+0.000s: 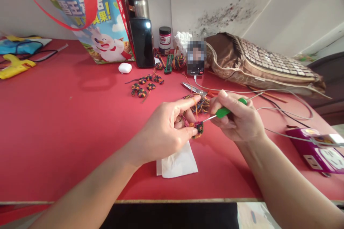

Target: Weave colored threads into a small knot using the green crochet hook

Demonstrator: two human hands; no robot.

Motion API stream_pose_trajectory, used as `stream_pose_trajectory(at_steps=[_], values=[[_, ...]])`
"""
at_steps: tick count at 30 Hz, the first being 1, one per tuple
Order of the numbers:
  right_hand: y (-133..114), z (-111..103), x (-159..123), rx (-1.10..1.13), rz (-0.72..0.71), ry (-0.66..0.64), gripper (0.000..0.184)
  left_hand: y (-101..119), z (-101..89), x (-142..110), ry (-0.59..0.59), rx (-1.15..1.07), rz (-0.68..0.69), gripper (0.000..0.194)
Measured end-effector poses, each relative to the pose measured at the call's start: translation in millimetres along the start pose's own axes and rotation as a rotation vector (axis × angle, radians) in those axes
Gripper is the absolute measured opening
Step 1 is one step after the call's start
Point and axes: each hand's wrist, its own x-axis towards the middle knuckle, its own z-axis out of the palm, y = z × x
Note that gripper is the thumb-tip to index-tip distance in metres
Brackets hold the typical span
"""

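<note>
My left hand (172, 125) pinches a small multicoloured crochet piece (198, 130) between thumb and fingers. A strand of orange yarn (196, 109) runs from my raised left index finger down to the piece. My right hand (236, 116) grips the green handle of a crochet hook (227, 110), whose metal tip meets the piece's upper right edge. Behind my hands lies a tangle of multicoloured yarn (202, 104), with scissors (195, 88) just beyond it. Several small crocheted rounds (142, 93) lie further left.
Folded white tissue (180, 164) lies on the red table (67, 143) below my left hand. At the back stand a shopping bag (107, 39), a dark phone (142, 43), a lit phone (195, 66) with a cable, and a brown cushion (228, 53). A purple power strip (314, 152) is at right.
</note>
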Motion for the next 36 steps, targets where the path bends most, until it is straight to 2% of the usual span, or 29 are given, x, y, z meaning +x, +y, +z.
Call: stream_pose_trajectory(at_steps=[5, 8, 11, 15, 18, 20, 24, 27, 32, 36], values=[[-4, 5, -6, -0.096, -0.140, 0.069, 0.053, -4, 1.6, 2, 0.025, -0.014, 0.001, 0.079], [-5, 9, -13, -0.200, -0.226, 0.130, 0.048, -7, 1.9, 3, 0.060, 0.060, 0.002, 0.077], [-4, 12, -20, -0.403, -0.416, 0.179, 0.040, -14, 2.0, 5, 0.119, 0.154, 0.029, 0.073], [1, 12, -24, -0.696, -0.714, 0.112, 0.037, -20, 2.3, 10, 0.187, 0.179, 0.048, 0.072], [2, 11, -25, -0.782, -0.868, 0.115, 0.033, -17, 1.3, 14, 0.178, 0.048, 0.007, 0.068], [2, 11, -25, -0.811, -0.909, 0.106, 0.027, -13, -0.2, 15, 0.172, -0.101, -0.006, 0.064], [1, 13, -25, -0.837, -0.987, -0.005, 0.006, -7, -5.0, 16, 0.182, -0.397, -0.039, 0.059], [6, 15, -22, -0.927, -1.047, -0.067, 0.016, -8, -9.0, 16, 0.204, -0.559, -0.090, 0.051], [19, 18, -15, -1.146, -1.254, -0.093, 0.034, -10, -8.1, 16, 0.125, -0.686, -0.092, 0.042], [28, 25, -11, -1.266, -1.348, 0.010, 0.032, -10, 0.0, 13, 0.263, -0.692, -0.025, 0.055]])
